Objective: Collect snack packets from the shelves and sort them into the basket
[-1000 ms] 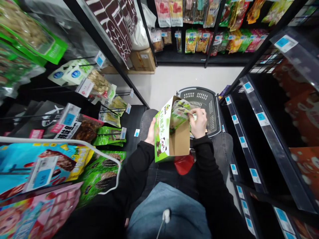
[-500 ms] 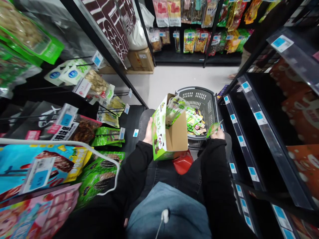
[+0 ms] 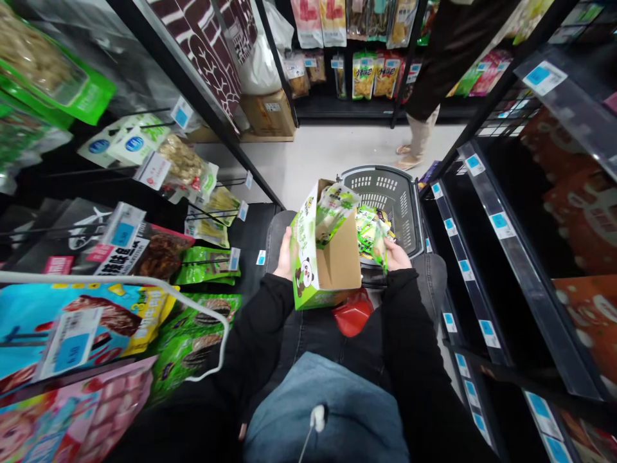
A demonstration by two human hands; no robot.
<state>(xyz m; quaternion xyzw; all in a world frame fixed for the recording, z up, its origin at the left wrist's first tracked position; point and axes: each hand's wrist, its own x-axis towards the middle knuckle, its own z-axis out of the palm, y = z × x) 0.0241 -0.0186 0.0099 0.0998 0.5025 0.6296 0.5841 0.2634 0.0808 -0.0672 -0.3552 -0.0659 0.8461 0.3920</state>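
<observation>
My left hand (image 3: pixel 285 254) grips the left side of a green and white cardboard box (image 3: pixel 303 283) with a panda on it. The box stands tilted on my lap, its open side facing right. Inside its upper part sits a green and white snack packet (image 3: pixel 334 209). To the right of the box, my right hand (image 3: pixel 397 256) holds a small green snack packet (image 3: pixel 380 249), with its fingertips partly hidden. Just beyond is a grey shopping basket (image 3: pixel 407 206) with several small packets (image 3: pixel 367 225) in it. A red object (image 3: pixel 353 313) lies under the box between my legs.
Hanging snack bags (image 3: pixel 205 265) and a white rail (image 3: pixel 159 281) crowd my left. On the right rises a black shelf unit (image 3: pixel 530 283) with blue price tags. Ahead, a person (image 3: pixel 418 138) stands in the aisle near a brown carton (image 3: pixel 270 114) and another snack shelf (image 3: pixel 342 109).
My right hand has moved left with its packet, from the basket's right side towards the box. The person ahead has stepped left into fuller view. The box has barely moved.
</observation>
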